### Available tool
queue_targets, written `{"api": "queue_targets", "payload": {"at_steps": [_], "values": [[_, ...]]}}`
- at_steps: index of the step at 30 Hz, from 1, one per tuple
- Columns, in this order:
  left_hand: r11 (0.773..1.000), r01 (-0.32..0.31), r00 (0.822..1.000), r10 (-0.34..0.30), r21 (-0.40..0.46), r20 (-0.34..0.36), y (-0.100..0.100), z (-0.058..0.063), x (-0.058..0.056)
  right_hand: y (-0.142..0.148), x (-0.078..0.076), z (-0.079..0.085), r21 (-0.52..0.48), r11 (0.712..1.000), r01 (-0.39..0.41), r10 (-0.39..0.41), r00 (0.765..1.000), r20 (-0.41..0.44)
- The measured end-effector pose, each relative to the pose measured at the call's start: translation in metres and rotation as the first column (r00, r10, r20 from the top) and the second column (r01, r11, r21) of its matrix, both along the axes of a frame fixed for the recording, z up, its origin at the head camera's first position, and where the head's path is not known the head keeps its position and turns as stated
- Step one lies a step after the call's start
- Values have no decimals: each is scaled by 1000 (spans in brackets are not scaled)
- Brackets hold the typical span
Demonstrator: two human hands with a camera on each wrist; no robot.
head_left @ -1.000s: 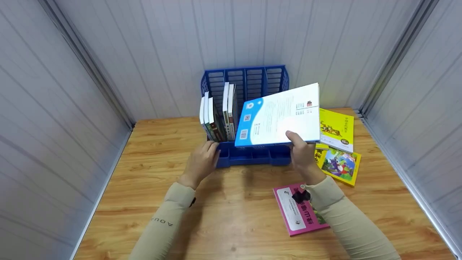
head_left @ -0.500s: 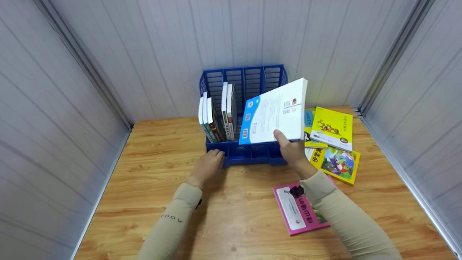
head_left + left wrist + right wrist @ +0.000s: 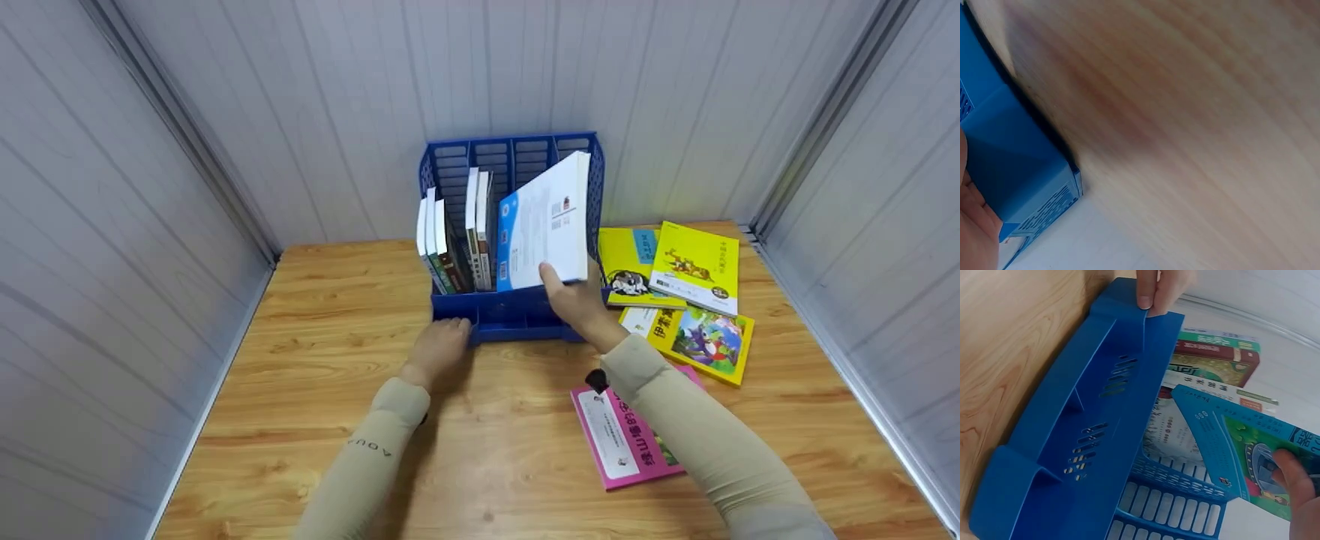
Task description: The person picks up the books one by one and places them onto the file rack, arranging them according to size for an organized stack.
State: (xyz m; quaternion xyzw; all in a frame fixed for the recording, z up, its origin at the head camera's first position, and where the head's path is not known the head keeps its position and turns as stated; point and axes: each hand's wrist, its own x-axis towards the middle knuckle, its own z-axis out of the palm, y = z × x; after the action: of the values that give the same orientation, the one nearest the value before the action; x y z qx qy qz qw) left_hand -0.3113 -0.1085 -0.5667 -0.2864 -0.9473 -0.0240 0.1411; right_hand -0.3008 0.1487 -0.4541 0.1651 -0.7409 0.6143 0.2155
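Blue plastic makes up the desktop file rack (image 3: pixel 495 303), which stands on a wood-grain tabletop (image 3: pixel 330 352) close to a white panelled wall (image 3: pixel 360 97). The right hand (image 3: pixel 576 298) grips a large paperback (image 3: pixel 544 221) by its lower right corner, thumb on the white back cover and fingers on the far side. The right wrist view shows the other cover, turquoise with a green illustration. The paperback is tilted in front of the rack's right-hand compartments, its lower left corner just beside the second compartment's books; whether it touches the rack I cannot tell.

The left hand (image 3: pixel 442 346) holds the rack's front left corner, its fingers curled over the edge. White-edged books (image 3: pixel 433 240) stand upright in the leftmost compartment, and more upright books (image 3: pixel 478 229) fill part of the next one.

Right of the rack, a yellow book with a tiger picture (image 3: pixel 694 262) overlaps a yellow book with a black-and-white drawing (image 3: pixel 622 259). Nearer lies a yellow-edged storybook (image 3: pixel 709 341). A pink book (image 3: pixel 637 442) lies partly hidden below the right sleeve (image 3: pixel 690 427).
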Motion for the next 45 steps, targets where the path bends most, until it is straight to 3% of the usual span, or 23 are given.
{"api": "queue_targets", "payload": {"at_steps": [7,12,23,32,38,45], "values": [[998,8,996,-14,63,91,-1,6,-3,-19,-18,-6,8,999,-41,41,997,-60],[998,-3,991,-6,66,132,-2,5,-4,-32,-30,-12,3,998,-55,55,998,-39],[997,-7,992,-3,83,128,-3,5,-4,-46,-50,-22,136,990,-40,37,999,27],[997,-2,995,-7,79,104,-2,5,-4,-53,-63,-27,239,971,26,-53,993,108],[998,-7,992,-1,58,125,-2,3,-5,-56,-70,-33,255,967,9,-62,978,201],[999,-5,994,0,45,108,-3,5,-4,-59,-79,-35,314,949,-9,-63,974,219]]}}
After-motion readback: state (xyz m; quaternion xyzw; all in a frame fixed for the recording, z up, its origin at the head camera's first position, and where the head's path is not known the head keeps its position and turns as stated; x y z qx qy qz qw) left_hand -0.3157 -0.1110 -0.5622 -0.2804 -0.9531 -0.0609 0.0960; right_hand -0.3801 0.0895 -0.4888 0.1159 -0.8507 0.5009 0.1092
